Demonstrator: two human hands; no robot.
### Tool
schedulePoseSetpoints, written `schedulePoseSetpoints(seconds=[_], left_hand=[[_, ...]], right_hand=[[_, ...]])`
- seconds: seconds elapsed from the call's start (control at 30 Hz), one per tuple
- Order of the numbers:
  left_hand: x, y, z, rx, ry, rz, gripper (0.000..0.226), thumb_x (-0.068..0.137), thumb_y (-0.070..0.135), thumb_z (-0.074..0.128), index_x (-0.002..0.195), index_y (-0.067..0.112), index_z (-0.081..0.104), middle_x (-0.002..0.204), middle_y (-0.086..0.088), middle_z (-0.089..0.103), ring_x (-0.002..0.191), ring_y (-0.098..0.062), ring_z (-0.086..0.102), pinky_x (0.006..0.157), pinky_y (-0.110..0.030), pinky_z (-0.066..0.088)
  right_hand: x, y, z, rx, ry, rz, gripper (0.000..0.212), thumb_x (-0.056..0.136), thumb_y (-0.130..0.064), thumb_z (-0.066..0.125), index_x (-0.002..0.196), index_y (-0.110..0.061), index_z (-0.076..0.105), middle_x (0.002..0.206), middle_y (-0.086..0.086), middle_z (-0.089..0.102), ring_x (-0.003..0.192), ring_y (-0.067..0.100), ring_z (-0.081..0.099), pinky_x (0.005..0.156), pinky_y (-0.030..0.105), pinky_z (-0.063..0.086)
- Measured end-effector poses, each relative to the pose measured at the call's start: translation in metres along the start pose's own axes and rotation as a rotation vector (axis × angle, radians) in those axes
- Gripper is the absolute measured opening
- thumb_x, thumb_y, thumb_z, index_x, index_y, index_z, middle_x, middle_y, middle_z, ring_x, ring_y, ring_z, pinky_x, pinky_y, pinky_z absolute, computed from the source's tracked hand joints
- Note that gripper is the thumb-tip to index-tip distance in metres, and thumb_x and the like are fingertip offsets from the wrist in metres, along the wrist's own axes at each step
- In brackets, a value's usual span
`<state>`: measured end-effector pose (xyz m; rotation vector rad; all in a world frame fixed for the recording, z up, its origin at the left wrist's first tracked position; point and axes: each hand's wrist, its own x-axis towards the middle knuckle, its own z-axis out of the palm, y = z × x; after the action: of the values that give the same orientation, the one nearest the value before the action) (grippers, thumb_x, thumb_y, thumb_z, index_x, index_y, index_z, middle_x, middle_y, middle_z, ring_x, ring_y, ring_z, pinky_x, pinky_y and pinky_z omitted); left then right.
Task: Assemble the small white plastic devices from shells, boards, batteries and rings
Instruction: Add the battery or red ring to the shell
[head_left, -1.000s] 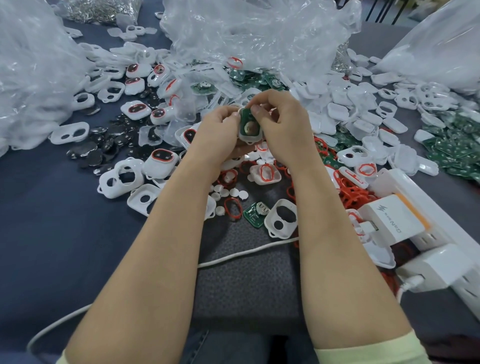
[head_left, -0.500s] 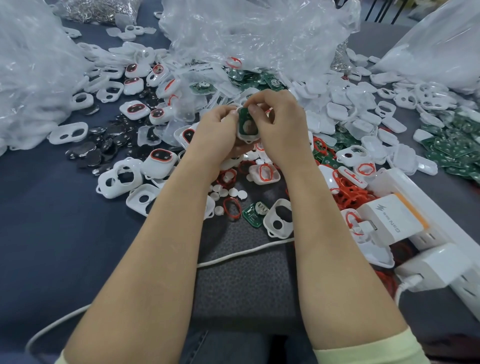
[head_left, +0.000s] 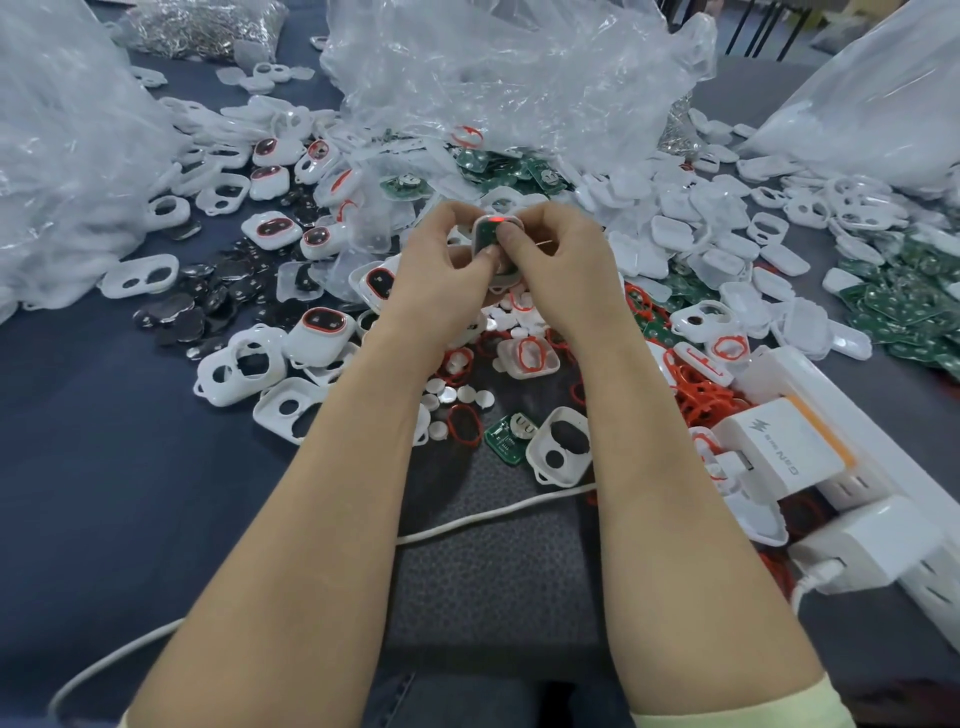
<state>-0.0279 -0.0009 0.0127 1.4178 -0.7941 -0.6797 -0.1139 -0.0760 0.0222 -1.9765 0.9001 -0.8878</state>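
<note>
l hand (head_left: 439, 275) + r hand (head_left: 566, 270) up together over mid desk (head_left: 104, 467), both clamped on one device (head_left: 488, 234): white shell w/ green board seated inside, small red light lit at its top edge. fingers (head_left: 452, 214) of both hands curled round the shell edges, thumbs pressed on the board face. device is held off the desk, above the parts heap, open side facing cam.

below hands: loose red ring (head_left: 464, 425); single green board (head_left: 506, 439) just beside an empty shell (head_left: 561, 452); white discs (head_left: 457, 397) scattered nr.

l side: dark coin batteries (head_left: 208, 301) in a pile, closed devices (head_left: 322, 330) w/ red-rimmed windows among open shells.

r side: heap of red rings (head_left: 696, 389), pile of boards (head_left: 893, 301), power strip (head_left: 883, 483) w/ chargers plugged in.

white cable (head_left: 493, 514) runs across dark mat (head_left: 493, 571) under the forearms. clear plastic bags (head_left: 493, 67) at back.
</note>
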Motion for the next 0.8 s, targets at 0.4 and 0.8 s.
schedulePoseSetpoints(seconds=[0.4, 0.8], left_hand=[[0.0010, -0.0022, 0.0043, -0.028, 0.055, 0.016, 0.026, 0.096, 0.004, 0.053, 0.094, 0.030, 0.053, 0.075, 0.000, 0.071, 0.065, -0.010, 0.070, 0.054, -0.016, 0.049], [-0.0011, 0.0002, 0.0086, 0.015, 0.062, -0.001, 0.024, 0.096, 0.001, 0.051, 0.101, 0.024, 0.055, 0.092, -0.021, 0.071, 0.089, -0.035, 0.070, 0.086, -0.050, 0.056]], right_hand=[[-0.0020, -0.0026, 0.0012, 0.125, 0.029, 0.062, 0.020, 0.094, -0.013, 0.057, 0.108, -0.008, 0.070, 0.099, 0.005, 0.070, 0.096, 0.019, 0.064, 0.089, 0.039, 0.053], [0.0000, -0.0007, 0.0101, 0.100, 0.091, 0.038, 0.018, 0.093, -0.010, 0.056, 0.104, -0.010, 0.070, 0.094, -0.001, 0.068, 0.094, 0.016, 0.063, 0.089, 0.036, 0.052]])
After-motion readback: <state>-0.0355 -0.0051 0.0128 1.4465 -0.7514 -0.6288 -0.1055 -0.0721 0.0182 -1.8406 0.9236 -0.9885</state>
